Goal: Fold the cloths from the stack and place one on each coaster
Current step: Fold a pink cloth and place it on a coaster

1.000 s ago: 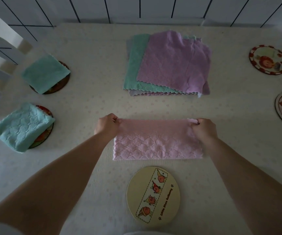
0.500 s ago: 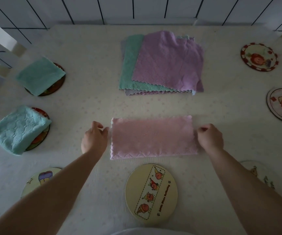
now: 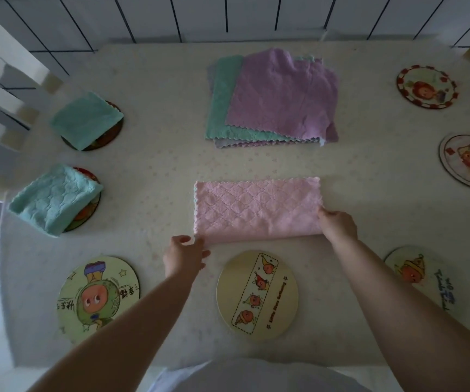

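1. Centrally placed on the pale table [image 3: 149,176]: pink cloth [image 3: 258,209], folded into a long strip, lying flat, just beyond the yellow coaster [image 3: 257,295] at the near edge.
2. Right hand [image 3: 338,226] at the strip's near right corner, fingers curled onto the fabric, pinching that corner.
3. Left hand [image 3: 184,254] at the near left corner, fingers loosely spread, fingertips touching or just beside the cloth edge, gripping nothing.
4. Further back, well apart from the strip: stack of unfolded cloths [image 3: 273,99], purple on top, green and others beneath.
5. Off to the left: two folded green cloths, one [image 3: 87,120] on a far dark coaster, one [image 3: 54,199] on a nearer coaster, overhanging it.
6. Near left: bare cartoon coaster [image 3: 98,299].
7. Along the right: three more bare coasters, far [image 3: 426,87], middle [image 3: 468,161] and near [image 3: 414,271].
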